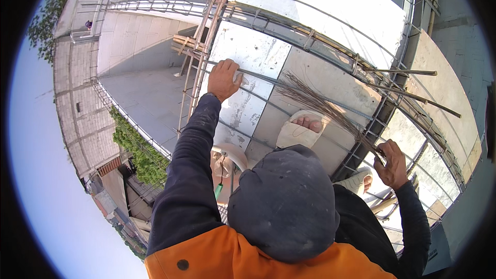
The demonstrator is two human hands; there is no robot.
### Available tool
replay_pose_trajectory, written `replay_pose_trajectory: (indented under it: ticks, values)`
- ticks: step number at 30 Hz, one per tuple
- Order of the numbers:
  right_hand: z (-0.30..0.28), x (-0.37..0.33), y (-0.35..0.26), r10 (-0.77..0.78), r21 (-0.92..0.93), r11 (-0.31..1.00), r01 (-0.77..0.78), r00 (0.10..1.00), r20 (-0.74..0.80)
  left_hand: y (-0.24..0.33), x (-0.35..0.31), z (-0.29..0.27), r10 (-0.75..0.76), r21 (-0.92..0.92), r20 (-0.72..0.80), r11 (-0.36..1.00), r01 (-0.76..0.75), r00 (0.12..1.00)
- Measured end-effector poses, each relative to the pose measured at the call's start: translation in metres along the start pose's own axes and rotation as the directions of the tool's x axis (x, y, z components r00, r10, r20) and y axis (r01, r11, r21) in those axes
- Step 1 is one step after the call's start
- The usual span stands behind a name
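Observation:
My left hand (223,79) is closed over a ribbed steel bar (268,79), beside an upright set of tied bars. To the right, my right hand (393,164) grips one end of a bundle of thin, rusty tie wires (320,101). The loose ends fan out to the left, above the bar grid and the pale panels. Between my hands, my foot (305,126) in a pale shoe with bare toes rests on a grey panel. My dark-clothed knee hides part of the floor below it.
A long reinforcement cage (310,39) crosses behind the wires. Two loose steel bars (413,93) jut out at the right. A pinkish bucket (236,156) stands near my left arm, with a green-handled tool (218,192) beside it. Past the left edge lies a drop toward walls and greenery (137,147).

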State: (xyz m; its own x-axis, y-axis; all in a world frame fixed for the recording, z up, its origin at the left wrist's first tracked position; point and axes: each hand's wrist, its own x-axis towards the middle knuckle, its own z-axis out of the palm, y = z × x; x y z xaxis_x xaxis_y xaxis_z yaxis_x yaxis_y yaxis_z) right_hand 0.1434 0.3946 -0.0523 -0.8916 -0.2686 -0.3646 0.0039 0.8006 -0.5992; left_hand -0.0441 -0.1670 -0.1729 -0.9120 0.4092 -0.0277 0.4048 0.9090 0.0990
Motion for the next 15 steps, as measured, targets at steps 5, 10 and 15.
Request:
replay_pose_trajectory:
  ticks: [5,10,15]
  values:
    - [-0.015,-0.045,0.015,0.260,0.111,0.961,-0.255,0.965,-0.032,0.002,0.005,-0.010,0.008,-0.050,0.058,0.999,-0.005,0.998]
    - [-0.016,-0.077,0.025,0.352,0.071,0.934,-0.351,0.936,0.005,-0.001,0.007,-0.014,-0.050,-0.135,-0.012,0.990,0.048,0.999]
    - [-0.014,-0.078,0.024,0.381,0.086,0.919,-0.384,0.923,0.045,-0.074,-0.006,-0.008,-0.576,-0.221,-0.381,0.816,0.533,0.723]
